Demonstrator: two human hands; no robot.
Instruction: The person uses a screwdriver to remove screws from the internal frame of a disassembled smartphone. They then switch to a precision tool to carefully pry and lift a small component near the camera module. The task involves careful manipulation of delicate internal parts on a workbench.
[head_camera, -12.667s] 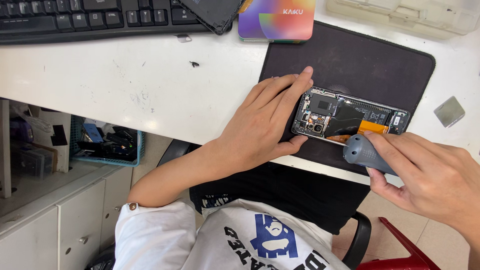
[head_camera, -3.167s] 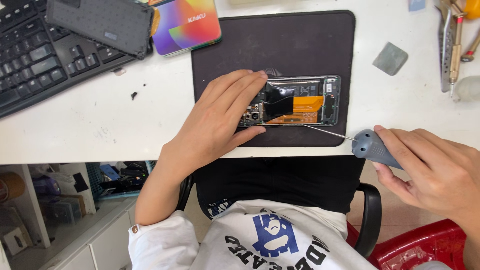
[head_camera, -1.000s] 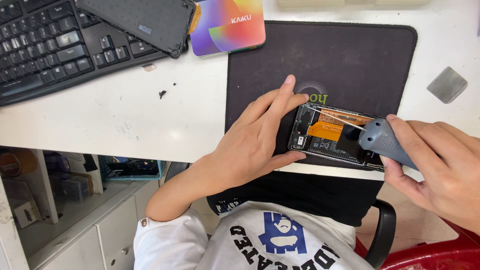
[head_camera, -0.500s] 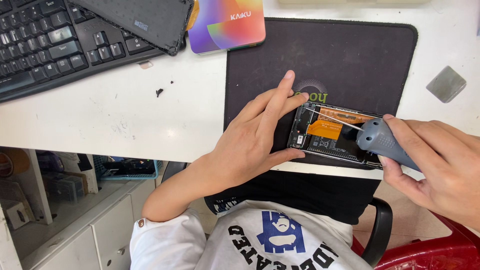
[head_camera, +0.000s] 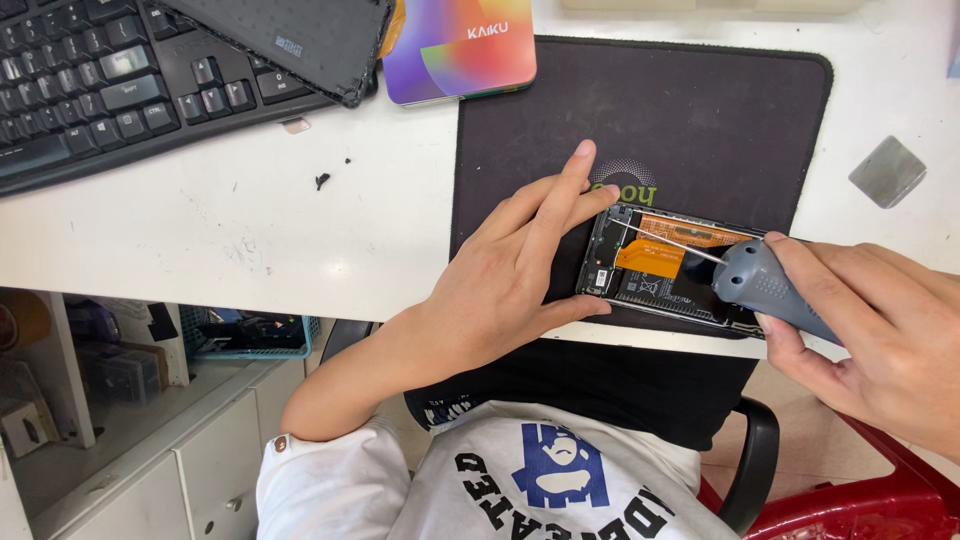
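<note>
Opened phone (head_camera: 668, 268), back cover off, lying flat on the black mat (head_camera: 700, 120) near the front edge of the white desk (head_camera: 200, 220). Inside visible: an orange flex cable and a dark board.

Left hand (head_camera: 510, 280) resting on the left end of the phone, palm down, fingers spread and stretched out. Index and middle fingertips on the top left corner, thumb pressed against the lower left edge. Not closed around anything, only pinning the phone against the mat.

Right hand (head_camera: 880, 340) closed around the grey handle of a small screwdriver (head_camera: 745, 280), coming in from the right. Thin metal shaft pointing left and slightly up, over the orange cable, tip near the top left corner of the phone, just beside the left fingertips. Exact contact point of the tip too small to tell.

Farther back on the desk: a black keyboard (head_camera: 110, 90) at the left, a dark dotted cover (head_camera: 290, 35) lying partly over it, a colourful box (head_camera: 455, 45) beside that. Small grey square pad (head_camera: 887, 171) on the desk right of the mat.
</note>
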